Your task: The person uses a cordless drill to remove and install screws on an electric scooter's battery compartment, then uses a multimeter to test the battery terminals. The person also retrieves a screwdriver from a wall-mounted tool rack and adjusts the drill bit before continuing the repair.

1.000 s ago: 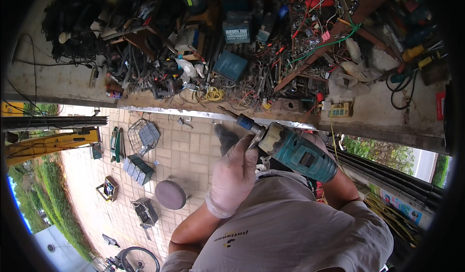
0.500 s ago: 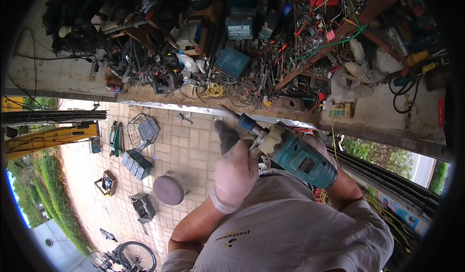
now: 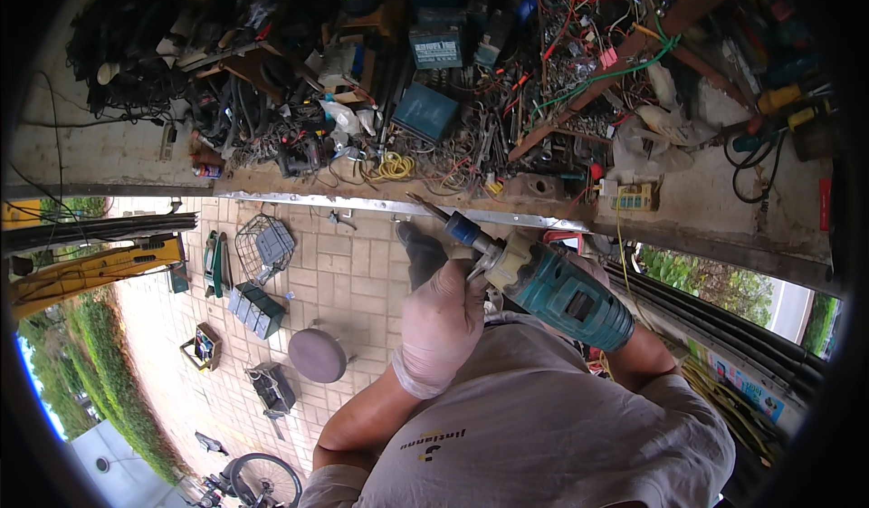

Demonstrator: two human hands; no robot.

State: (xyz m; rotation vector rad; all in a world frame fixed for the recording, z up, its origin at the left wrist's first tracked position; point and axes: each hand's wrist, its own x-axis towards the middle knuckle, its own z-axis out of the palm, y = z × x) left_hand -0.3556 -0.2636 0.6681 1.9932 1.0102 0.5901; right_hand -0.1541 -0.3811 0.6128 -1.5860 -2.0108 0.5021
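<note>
A teal hammer drill (image 3: 572, 298) with a beige front housing and a blue collar is held in front of my chest. Its dark bit (image 3: 429, 207) points up and to the left, toward the bench edge. My left hand (image 3: 442, 327), in a pale thin glove, is closed around the side of the drill just behind the collar, by a metal piece. On the far side of the tool, my right hand (image 3: 593, 269) is also gloved and mostly covered by the drill body; it appears wrapped around the handle, though its fingers are hidden.
A cluttered bench (image 3: 308, 186) of tools, wires and teal boxes runs across the far side. On the paved floor to the left are a round stool (image 3: 317, 356), a wire basket (image 3: 265, 246), a green case (image 3: 256, 310), open tool carriers (image 3: 271, 388) and a bicycle (image 3: 264, 483).
The view has shifted slightly, moving the bench and floor items a little in the picture. Both hands keep hold of the drill, in nearly the same pose.
</note>
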